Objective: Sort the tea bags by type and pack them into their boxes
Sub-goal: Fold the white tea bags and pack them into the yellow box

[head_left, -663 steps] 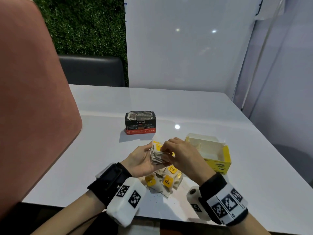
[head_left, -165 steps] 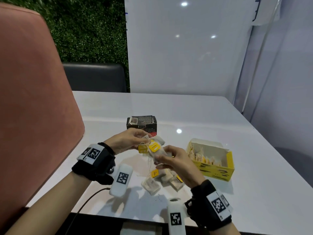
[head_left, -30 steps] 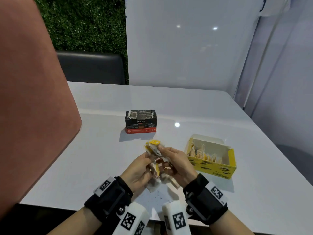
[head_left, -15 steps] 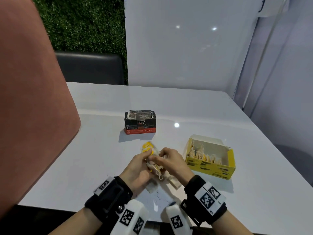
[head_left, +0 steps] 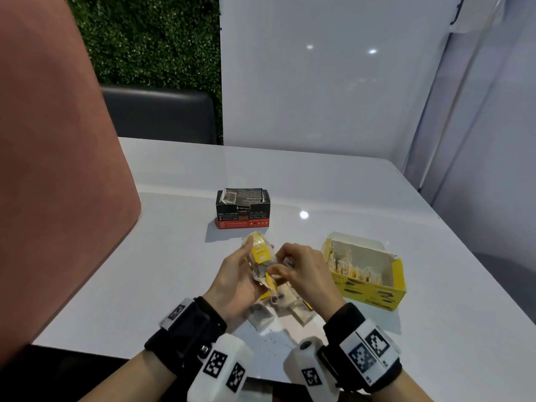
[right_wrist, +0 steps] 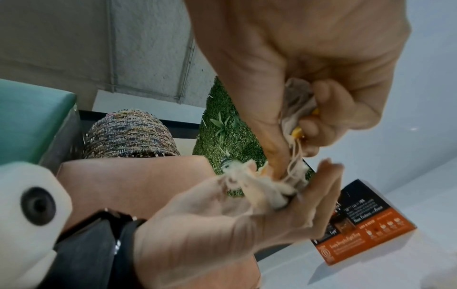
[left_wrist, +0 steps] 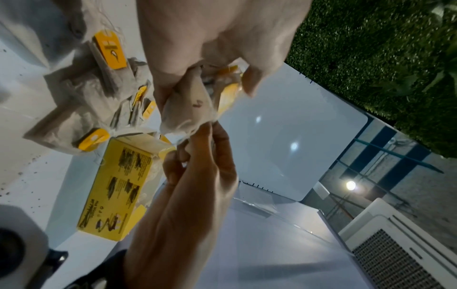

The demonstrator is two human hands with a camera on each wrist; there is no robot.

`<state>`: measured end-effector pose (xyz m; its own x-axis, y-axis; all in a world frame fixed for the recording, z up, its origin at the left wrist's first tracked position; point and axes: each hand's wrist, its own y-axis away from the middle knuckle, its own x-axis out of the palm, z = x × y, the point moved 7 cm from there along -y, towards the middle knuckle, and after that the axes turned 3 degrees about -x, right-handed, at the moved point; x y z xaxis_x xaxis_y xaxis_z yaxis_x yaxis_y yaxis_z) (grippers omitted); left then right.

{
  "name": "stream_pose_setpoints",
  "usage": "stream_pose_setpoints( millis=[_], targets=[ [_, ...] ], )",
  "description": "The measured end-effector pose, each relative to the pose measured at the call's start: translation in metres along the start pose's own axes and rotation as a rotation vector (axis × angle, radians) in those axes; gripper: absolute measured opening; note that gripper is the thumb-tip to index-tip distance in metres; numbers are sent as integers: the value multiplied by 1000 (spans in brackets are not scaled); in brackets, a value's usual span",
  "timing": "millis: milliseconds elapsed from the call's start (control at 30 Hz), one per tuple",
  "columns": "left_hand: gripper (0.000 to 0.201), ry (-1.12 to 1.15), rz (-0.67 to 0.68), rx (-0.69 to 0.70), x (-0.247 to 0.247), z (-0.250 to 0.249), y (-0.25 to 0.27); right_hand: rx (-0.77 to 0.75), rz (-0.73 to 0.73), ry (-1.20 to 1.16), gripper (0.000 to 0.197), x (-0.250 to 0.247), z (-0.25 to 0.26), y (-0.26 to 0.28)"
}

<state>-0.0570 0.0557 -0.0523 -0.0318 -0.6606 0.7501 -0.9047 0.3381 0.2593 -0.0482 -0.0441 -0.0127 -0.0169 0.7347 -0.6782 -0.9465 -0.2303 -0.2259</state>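
Above the near edge of the glossy white table (head_left: 179, 256), the left hand (head_left: 235, 282) cradles a bunch of pale paper tea bags with yellow tags (head_left: 261, 256), its thumb and fingers curled around the bunch. The right hand (head_left: 307, 271) meets it from the right, its fingertips (left_wrist: 188, 144) pinching the strings and the edge of the same bunch; further crumpled bags are gathered in its curled palm, as the right wrist view shows. Directly beneath both hands, more loose tea bags with yellow tags (head_left: 261, 317) lie in a small heap on the table, close to its near edge. Just to the right of the hands stands an open yellow cardboard box (head_left: 374, 294), containing a row of upright yellow-tagged bags along its near wall. Toward the middle of the table, beyond the hands, stands a black-and-red cardboard box (head_left: 243, 216), its top filled with dark sachets.
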Motion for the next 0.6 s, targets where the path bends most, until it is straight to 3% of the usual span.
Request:
stream_pose_setpoints(
  millis=[133,400,533,600],
  targets=[
    [44,25,43,-28,2,-4,2,-55,-64,8,10,-12,9,-1],
    [58,20,-23,-62,-5,-2,2,-86,-122,-57,15,-32,22,-13],
    [61,42,33,-104,1,4,2,-10,32,12,11,-15,13,-22],
    [53,42,59,-104,3,4,2,22,107,17,11,-5,7,-21]
  ],
)
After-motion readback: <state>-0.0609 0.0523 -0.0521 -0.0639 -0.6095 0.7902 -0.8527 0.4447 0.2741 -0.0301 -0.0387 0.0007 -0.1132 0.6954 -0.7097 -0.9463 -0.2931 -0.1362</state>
